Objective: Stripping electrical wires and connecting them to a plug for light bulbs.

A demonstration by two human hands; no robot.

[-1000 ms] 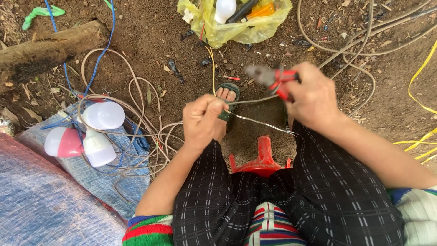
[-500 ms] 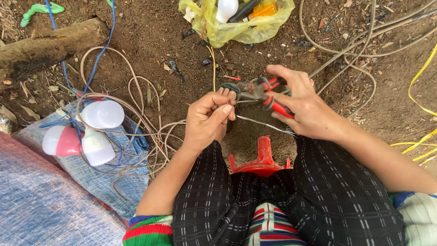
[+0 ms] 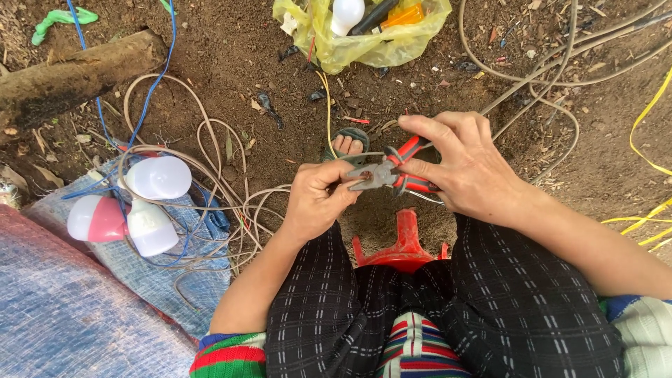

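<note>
Red-handled pliers [image 3: 392, 171] sat gripped in our right hand [image 3: 465, 168], jaws at the thin wire [image 3: 360, 155] pinched in our left hand [image 3: 318, 203]; the wire looked uncut, so we judged the work barely begun.

Two hands are at work in the middle: the left hand [image 3: 318, 203] and the right hand [image 3: 469, 168]. Between them is one pair of pliers [image 3: 392, 170] with red-and-black handles. On the left lie three light bulbs [image 3: 157, 177]: two white, and one pink and white. A fourth white bulb [image 3: 347, 12] sits in the one yellow plastic bag [image 3: 371, 49] at the far side. One log [image 3: 70, 73] lies far left. One red plastic stool [image 3: 404, 245] shows near, between the knees. One sandalled foot [image 3: 346, 145] is visible just beyond the hands. The pale cables [image 3: 210, 175] coil and overlap too much to count.
</note>
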